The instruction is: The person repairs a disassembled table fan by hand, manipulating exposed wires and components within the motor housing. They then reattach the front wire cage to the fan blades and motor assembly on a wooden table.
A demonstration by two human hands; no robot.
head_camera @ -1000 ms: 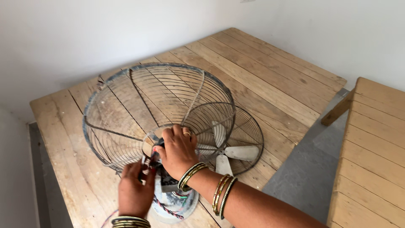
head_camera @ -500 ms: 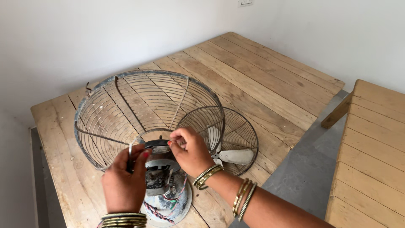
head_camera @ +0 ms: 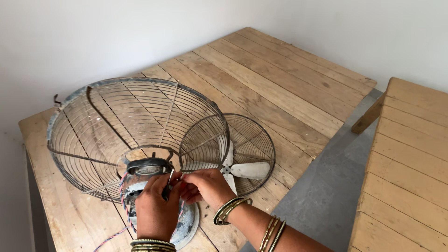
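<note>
Right hand is off the hub of the wire guard, where it lay a second ago, and now sits lower, at the motor housing. Left hand rises to meet it; fingertips of both pinch together at a small metal piece. Guard now tips further left, baring the fan blades.

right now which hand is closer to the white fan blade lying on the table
Right. The right hand sits just left of the white fan blade, close to it; the left hand is farther left, at the motor housing.
</note>
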